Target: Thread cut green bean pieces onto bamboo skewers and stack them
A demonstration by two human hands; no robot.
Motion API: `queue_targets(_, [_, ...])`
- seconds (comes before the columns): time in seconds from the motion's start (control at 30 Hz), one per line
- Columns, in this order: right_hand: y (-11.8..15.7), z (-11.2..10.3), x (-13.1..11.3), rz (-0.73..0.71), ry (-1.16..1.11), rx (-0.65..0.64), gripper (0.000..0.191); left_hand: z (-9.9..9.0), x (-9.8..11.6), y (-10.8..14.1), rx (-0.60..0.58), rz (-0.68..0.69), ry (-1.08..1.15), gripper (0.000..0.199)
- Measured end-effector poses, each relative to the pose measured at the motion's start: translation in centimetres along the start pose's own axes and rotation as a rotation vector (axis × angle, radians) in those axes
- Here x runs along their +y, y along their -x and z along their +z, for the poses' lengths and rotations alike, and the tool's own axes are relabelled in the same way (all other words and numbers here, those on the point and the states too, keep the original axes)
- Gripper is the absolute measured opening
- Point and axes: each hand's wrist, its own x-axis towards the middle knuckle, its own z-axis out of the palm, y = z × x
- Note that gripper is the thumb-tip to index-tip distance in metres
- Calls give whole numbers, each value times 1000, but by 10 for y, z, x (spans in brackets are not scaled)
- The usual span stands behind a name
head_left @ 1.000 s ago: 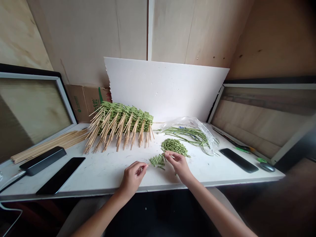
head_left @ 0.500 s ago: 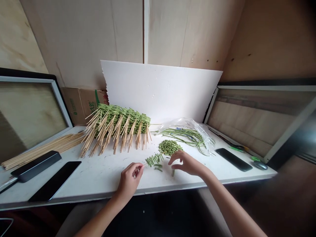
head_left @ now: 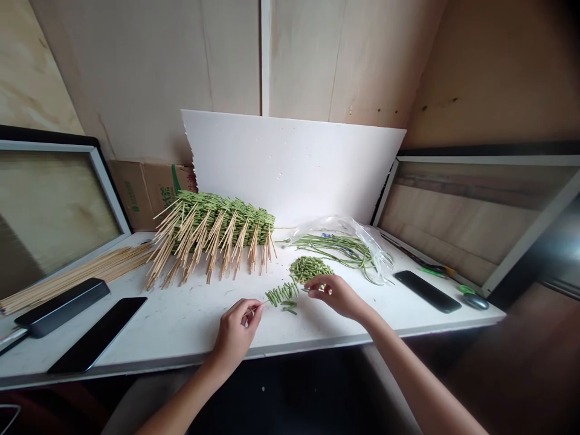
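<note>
Pinched in my left hand [head_left: 240,323] is a thin stick that carries a row of short green bean pieces [head_left: 281,293]. My right hand [head_left: 333,294] is closed at the fingertips beside the far end of that row; a small piece seems to be between them, too small to make out. Behind my right hand lies a pile of cut green pieces [head_left: 311,267]. A few loose pieces [head_left: 289,307] rest on the white table [head_left: 181,329] just below the skewered row.
A big stack of filled skewers [head_left: 226,220] stands at the back left. Bare sticks [head_left: 104,266], a black power bank [head_left: 63,306] and a phone [head_left: 97,334] lie left. Long green beans [head_left: 335,246] in plastic, another phone [head_left: 427,291] and a mouse [head_left: 475,301] lie right.
My right hand has moved slightly left, and its fingers have closed together near the skewer's end. A piece seen below my right hand is no longer there. My left hand keeps its hold.
</note>
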Motion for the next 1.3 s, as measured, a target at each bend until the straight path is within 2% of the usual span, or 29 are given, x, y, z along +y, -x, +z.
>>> queue_targets(0.07, [-3,2,2,22,-137,48,32,0,0,1,0,-1,2,16])
queue_targets(0.17, [-4,4,0,51,-334,55,40,0,1,1,2,0,6,15])
queue_targets(0.37, [-1,2,-14,50,-599,115,39,0,2,0,2,12,3,15])
queue_targets(0.6, [-3,10,-5,65,-611,211,34,0,1,-1,10,13,1,14])
queue_targets(0.77, [-3,21,-2,78,-652,139,32,0,0,0,4,20,14,15])
queue_targets(1.03, [-5,29,2,113,-765,148,31,0,-1,1,2,-3,23,16])
queue_targets(1.3, [-4,34,0,139,-834,139,38,1,-1,1,-1,-6,20,15])
